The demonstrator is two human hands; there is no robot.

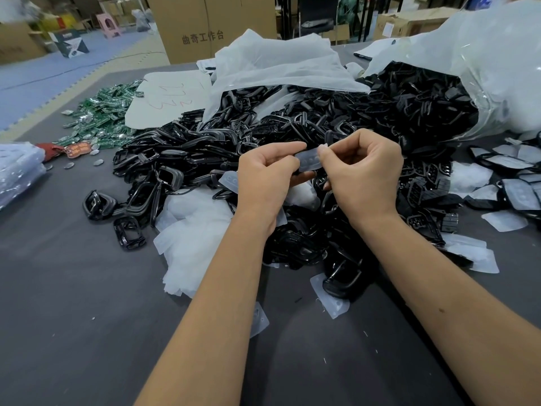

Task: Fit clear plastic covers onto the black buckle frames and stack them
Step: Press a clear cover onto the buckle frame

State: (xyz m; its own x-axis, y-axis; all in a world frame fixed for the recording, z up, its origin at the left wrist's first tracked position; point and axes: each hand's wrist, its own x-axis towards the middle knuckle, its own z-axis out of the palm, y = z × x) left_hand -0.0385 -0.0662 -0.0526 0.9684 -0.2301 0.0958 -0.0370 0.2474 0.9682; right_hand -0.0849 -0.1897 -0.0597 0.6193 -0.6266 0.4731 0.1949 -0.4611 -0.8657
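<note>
A clear plastic cover [309,160] is held between both hands above a big heap of black buckle frames [205,148]. My left hand [268,180] pinches its left end with thumb and fingers. My right hand [363,177] pinches its right end, and a black frame part [321,180] shows under that hand's fingers. Loose clear covers [193,230] lie in a pile below my left forearm. Frames with covers fitted [509,177] lie spread out at the right.
A large clear bag [468,63] spills black frames at the back right. White bags [281,63] lie behind the heap. Green printed pieces [105,115] are scattered at the back left. A stack of clear trays [17,168] sits at the left edge. Grey table [73,303].
</note>
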